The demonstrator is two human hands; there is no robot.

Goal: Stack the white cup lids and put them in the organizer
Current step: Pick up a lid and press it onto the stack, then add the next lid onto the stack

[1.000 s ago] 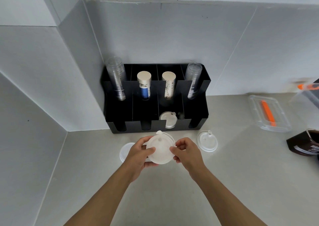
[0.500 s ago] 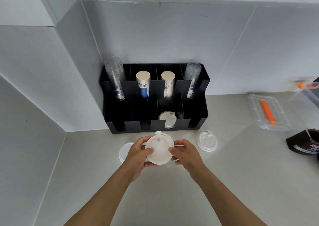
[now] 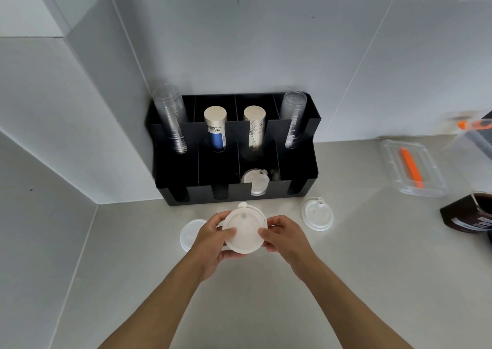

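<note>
I hold a small stack of white cup lids [image 3: 245, 230] above the counter, just in front of the black organizer [image 3: 298, 186]. My left hand [image 3: 213, 238] grips its left edge and my right hand [image 3: 283, 235] grips its right edge. A white lid [image 3: 189, 234] lies on the counter partly behind my left hand. More white lids [image 3: 316, 214] lie stacked on the counter to the right. White lids [image 3: 255, 182] stand in the organizer's third front slot.
The organizer's back row holds two stacks of clear cups [image 3: 171, 121] and two paper cup stacks [image 3: 215, 129]. A clear container with an orange tool [image 3: 411, 168] and a brown package [image 3: 468, 214] sit at the right. Tiled walls close the left and back.
The lid stack in my hands has shifted slightly left and lower, and my right fingers have closed in tighter on its edge.
</note>
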